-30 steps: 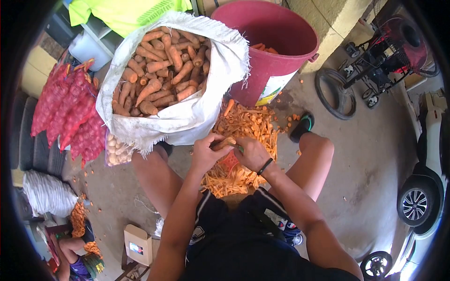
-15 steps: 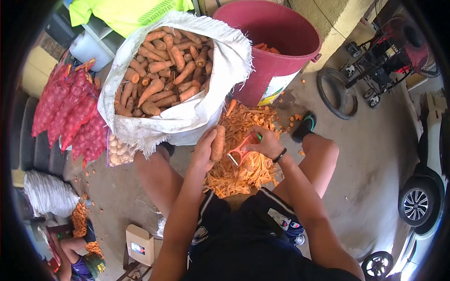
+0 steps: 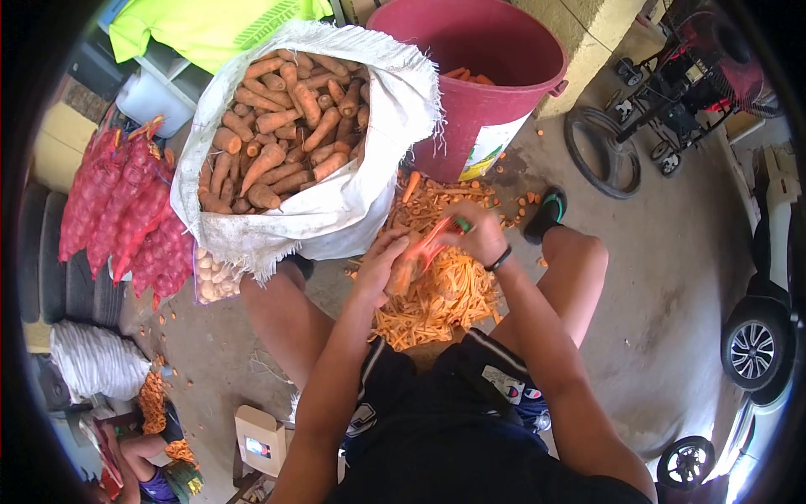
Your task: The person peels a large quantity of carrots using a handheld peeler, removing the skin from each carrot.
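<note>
My left hand [image 3: 379,267] is wrapped round a carrot [image 3: 401,275], held over a heap of orange peelings [image 3: 445,307] on the floor between my legs. My right hand [image 3: 480,235], blurred by motion, grips a red peeler [image 3: 437,238] with a bit of green at its handle. The peeler is at the carrot's upper side; whether its blade touches is too blurred to tell. Beyond my left hand stands an open white sack [image 3: 336,210] full of unpeeled carrots [image 3: 290,118].
A dark red tub [image 3: 453,126] with some carrots stands behind the heap. Red net bags of onions [image 3: 126,202] lie at left. A wheel base [image 3: 600,155] stands at right, a parked car [image 3: 777,336] beyond. Another person's leg [image 3: 138,449] shows at lower left.
The peeler in my right hand has moved left and up onto the carrot. My left hand has shifted slightly, with the carrot in it. The whole view has tilted a little.
</note>
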The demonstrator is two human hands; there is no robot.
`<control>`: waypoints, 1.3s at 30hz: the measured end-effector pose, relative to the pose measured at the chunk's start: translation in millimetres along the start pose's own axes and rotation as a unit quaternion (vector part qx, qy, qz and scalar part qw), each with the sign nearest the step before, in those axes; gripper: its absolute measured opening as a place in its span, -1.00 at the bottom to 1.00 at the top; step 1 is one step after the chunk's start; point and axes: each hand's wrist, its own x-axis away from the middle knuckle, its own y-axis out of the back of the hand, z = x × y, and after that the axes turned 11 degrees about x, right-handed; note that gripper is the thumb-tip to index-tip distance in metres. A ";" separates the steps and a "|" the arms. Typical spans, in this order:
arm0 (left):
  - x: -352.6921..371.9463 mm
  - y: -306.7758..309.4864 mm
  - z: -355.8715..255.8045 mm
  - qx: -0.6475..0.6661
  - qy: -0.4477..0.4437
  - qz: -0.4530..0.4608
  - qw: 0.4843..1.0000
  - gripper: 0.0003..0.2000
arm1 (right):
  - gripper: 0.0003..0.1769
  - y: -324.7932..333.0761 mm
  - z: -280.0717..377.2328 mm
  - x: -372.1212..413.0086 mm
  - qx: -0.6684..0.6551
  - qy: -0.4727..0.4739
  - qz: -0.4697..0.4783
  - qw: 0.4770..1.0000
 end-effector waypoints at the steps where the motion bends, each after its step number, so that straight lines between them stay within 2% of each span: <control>1: 5.5 0.4 -3.9 -0.019 0.002 0.015 1.000 -0.68 | -0.50 7.7 -8.2 -4.5 0.010 -0.062 0.001 0.998; 2: 9.8 -0.6 -6.5 -0.037 0.004 0.031 0.999 -0.67 | -0.49 12.9 -15.5 -7.8 0.009 -0.080 -0.013 0.997; 4: 14.5 -1.0 -8.0 0.006 0.019 0.007 1.000 -0.67 | -0.49 19.5 -21.4 -12.7 0.007 -0.115 -0.042 0.992; 8: 2.5 1.5 -6.7 0.061 -0.012 -0.023 0.998 -0.66 | -0.52 -1.8 21.9 5.5 -0.054 0.001 0.003 0.999; 11: 2.8 -3.8 -2.8 0.061 -0.005 -0.014 0.998 -0.66 | -0.53 -8.1 34.2 9.0 -0.025 0.026 0.027 0.999; 14: 8.6 1.8 -1.1 0.042 0.021 -0.006 0.999 -0.67 | -0.51 2.8 2.2 -3.8 0.028 -0.012 -0.013 0.999; 15: 11.5 0.0 -3.4 0.047 0.031 -0.004 0.998 -0.67 | -0.49 6.6 -7.6 -7.7 0.032 -0.041 -0.061 0.997; 18: 12.2 -0.1 -7.3 0.062 0.033 0.001 0.998 -0.68 | -0.50 10.1 -23.1 -7.6 -0.006 -0.133 -0.056 0.989; 19: 9.6 0.2 -7.4 0.068 0.028 0.002 0.997 -0.69 | -0.52 7.1 -12.2 -5.3 -0.029 -0.078 -0.064 0.995; 22: -2.2 3.0 -2.2 0.082 0.007 -0.014 0.997 -0.70 | -0.54 -7.5 32.8 12.1 -0.048 -0.011 0.042 0.998; 25: 8.0 -4.3 -2.9 0.042 0.009 -0.025 0.999 -0.68 | -0.52 -1.5 29.3 5.4 -0.024 0.017 0.012 0.999; 28: 14.6 -8.7 -5.1 0.004 0.024 -0.016 1.000 -0.67 | -0.50 11.2 -8.0 -6.2 0.045 -0.053 -0.069 0.995; 29: 17.3 -9.9 -7.1 0.005 0.027 -0.012 1.000 -0.67 | -0.48 12.6 -17.8 -7.0 0.043 -0.113 -0.068 0.990; 32: 2.0 10.1 -3.6 0.058 0.029 -0.008 0.998 -0.67 | -0.49 1.7 -4.0 1.0 -0.059 -0.133 -0.025 0.989; 33: -4.2 17.7 -0.4 0.085 0.028 -0.011 0.996 -0.67 | -0.50 -1.2 15.8 3.4 -0.013 -0.013 -0.033 0.999; 36: -0.3 -4.7 -0.4 0.080 -0.007 -0.061 0.995 -0.66 | -0.50 -7.3 40.9 10.1 -0.037 -0.021 0.061 0.997; 37: 2.4 -1.0 -1.5 0.062 0.002 -0.047 0.997 -0.65 | -0.50 -6.2 31.9 6.6 -0.041 -0.018 0.053 0.998; 39: 8.2 3.6 -2.7 0.026 0.025 -0.012 0.999 -0.64 | -0.51 -2.3 4.3 -1.6 0.010 -0.029 -0.039 0.999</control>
